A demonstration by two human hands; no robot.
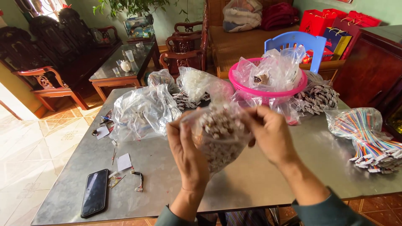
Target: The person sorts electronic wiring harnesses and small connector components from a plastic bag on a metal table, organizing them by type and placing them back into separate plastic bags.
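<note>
Both hands hold 1 clear plastic bag of small white connector pieces above the metal table, roughly over its middle and clear of the surface. The left hand pinches the bag's upper left edge, and the right hand grips the upper right edge, so the 2 hands are apart with the bag's mouth stretched between them. To do this well, the grip should stay on the film near the opening, pulling evenly outward so that the load hangs below and nothing spills; a lopsided pull would probably tip the pieces toward one corner.

The left hand is raised with its back to the camera, wrist bent, fingers curled onto the plastic. The right hand comes in from the right with the forearm angled up, its fingers closed on the film. Whether the mouth is already open is hard to tell through the crumpled plastic.

Behind the bag sit more clear bags and a pink basin. A bundle of coloured wires lies to the right, and a black phone near the left front corner.
</note>
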